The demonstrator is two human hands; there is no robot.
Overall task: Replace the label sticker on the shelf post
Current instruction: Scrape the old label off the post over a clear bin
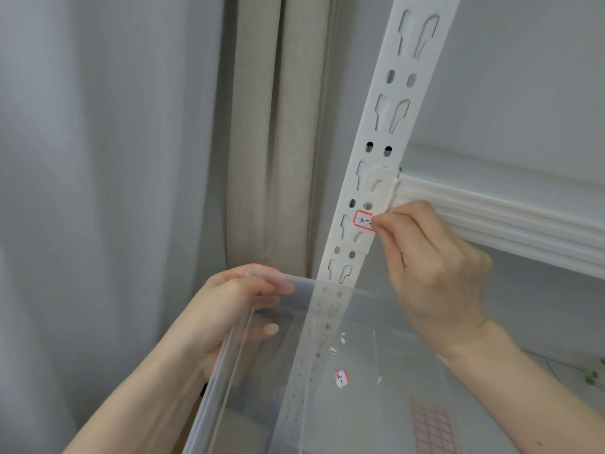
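A white slotted shelf post runs up the middle of the view. A small red-bordered label sticker with handwriting sits on it just below the shelf beam. My right hand has its fingertips on the sticker's right edge, covering part of it. My left hand grips the rim corner of a clear plastic bin held in front of the post's lower part. In the bin lie a peeled red-bordered sticker, small white scraps and a sheet of red-bordered labels.
A white ribbed shelf beam runs right from the post. Grey and beige curtains hang at the left. A lower shelf surface shows at the far right.
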